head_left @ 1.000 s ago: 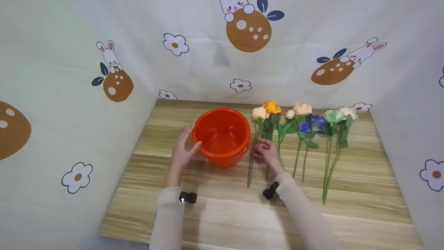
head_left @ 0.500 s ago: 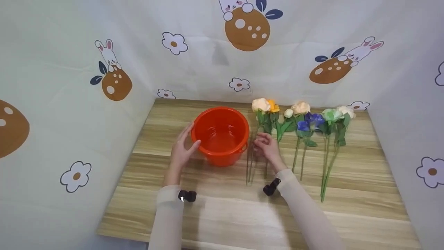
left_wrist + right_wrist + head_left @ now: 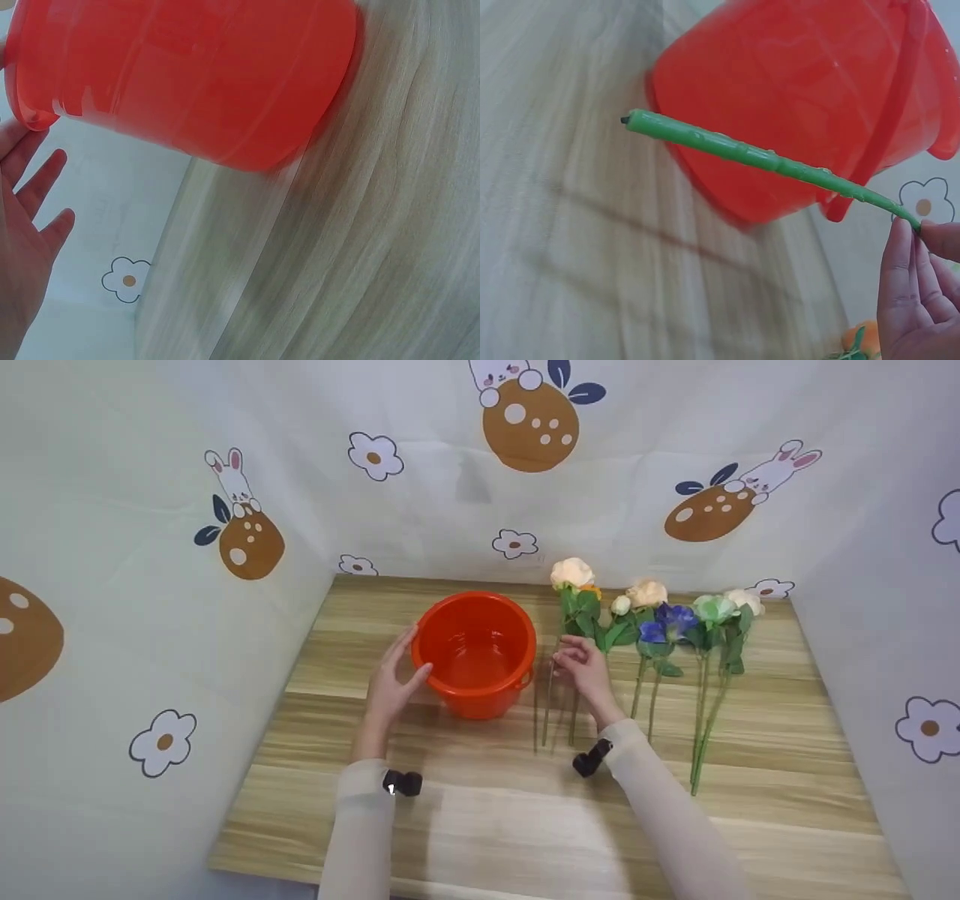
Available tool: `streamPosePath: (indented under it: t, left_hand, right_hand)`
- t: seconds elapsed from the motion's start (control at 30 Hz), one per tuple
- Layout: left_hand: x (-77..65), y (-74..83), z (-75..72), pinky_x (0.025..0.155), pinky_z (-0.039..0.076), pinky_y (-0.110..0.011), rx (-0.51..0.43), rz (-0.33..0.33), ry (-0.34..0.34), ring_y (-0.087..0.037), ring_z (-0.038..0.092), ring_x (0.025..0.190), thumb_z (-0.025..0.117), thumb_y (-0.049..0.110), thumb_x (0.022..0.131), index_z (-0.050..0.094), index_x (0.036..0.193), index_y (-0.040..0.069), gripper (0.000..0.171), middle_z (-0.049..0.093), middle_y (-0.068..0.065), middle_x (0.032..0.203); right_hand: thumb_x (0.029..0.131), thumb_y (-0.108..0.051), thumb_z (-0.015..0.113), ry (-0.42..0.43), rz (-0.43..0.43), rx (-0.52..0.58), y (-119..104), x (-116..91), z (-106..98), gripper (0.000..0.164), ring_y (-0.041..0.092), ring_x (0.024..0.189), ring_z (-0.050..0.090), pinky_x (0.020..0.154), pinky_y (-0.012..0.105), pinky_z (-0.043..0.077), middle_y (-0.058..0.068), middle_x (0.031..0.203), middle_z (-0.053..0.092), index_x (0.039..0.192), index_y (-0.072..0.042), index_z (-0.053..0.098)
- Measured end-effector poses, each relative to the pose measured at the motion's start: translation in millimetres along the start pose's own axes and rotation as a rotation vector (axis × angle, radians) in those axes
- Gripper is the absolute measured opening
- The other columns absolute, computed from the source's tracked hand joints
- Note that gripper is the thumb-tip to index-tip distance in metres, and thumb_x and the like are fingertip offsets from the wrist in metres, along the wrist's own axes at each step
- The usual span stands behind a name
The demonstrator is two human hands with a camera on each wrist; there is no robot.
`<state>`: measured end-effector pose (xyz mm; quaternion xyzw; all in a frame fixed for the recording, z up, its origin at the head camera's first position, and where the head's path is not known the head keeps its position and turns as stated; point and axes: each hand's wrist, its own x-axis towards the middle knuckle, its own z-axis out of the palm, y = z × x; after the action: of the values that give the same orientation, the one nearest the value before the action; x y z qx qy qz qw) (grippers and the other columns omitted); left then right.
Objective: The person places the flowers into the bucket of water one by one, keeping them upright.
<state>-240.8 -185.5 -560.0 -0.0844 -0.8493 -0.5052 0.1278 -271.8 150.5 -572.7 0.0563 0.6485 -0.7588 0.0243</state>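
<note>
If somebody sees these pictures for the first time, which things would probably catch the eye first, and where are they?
Probably the red bucket, upright near the middle of the head view, with the left grip at its rim. Next comes the pale peach flower just right of it, its green stem pinched by the right grip. Farther right, the blue-violet flower stands out among paler blooms.

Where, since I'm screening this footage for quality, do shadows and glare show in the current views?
Head view: pale glare on the near part of the table, bright reflections inside the red bucket; right wrist view: two soft, thin shadows below the green stem; left wrist view: a soft shadow along the bucket's base.
</note>
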Motion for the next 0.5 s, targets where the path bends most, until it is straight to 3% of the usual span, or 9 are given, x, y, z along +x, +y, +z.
streamPosePath:
  t: [0.23, 0.37, 0.5]
  left_hand:
    - [-1.2, 0.5, -0.3, 0.123, 0.026, -0.055, 0.004, 0.001, 0.001, -0.026, 0.036, 0.149, 0.072, 0.023, 0.09, 0.046, 0.15, 0.02, 0.065, 0.044, -0.002, 0.157]
    - [-1.4, 0.3, -0.2, 0.123, 0.026, -0.056, -0.001, -0.007, 0.0, -0.028, 0.035, 0.149, 0.073, 0.02, 0.09, 0.047, 0.15, 0.02, 0.065, 0.044, -0.003, 0.157]
    - [-1.0, 0.5, -0.3, 0.123, 0.025, -0.057, 0.002, -0.014, -0.006, -0.031, 0.035, 0.149, 0.073, 0.02, 0.09, 0.046, 0.15, 0.02, 0.066, 0.044, -0.003, 0.158]
  right_hand:
    - [0.091, 0.011, 0.06, 0.021, -0.037, 0.042, -12.5, 0.3, -1.8, 0.041, 0.005, 0.07, 0.068, 0.061, 0.022, 0.059, -0.008, 0.077, 0.065, 0.13, 0.016, 0.048]
    - [0.093, 0.008, 0.06, 0.01, -0.021, 0.036, -19.8, -0.7, -4.3, 0.042, 0.007, 0.071, 0.069, 0.068, 0.028, 0.061, -0.008, 0.079, 0.066, 0.133, 0.013, 0.048]
    - [0.093, 0.005, 0.061, 0.013, -0.01, 0.022, -25.7, -1.1, -6.7, 0.044, 0.008, 0.072, 0.069, 0.067, 0.026, 0.061, -0.009, 0.079, 0.067, 0.135, 0.009, 0.048]
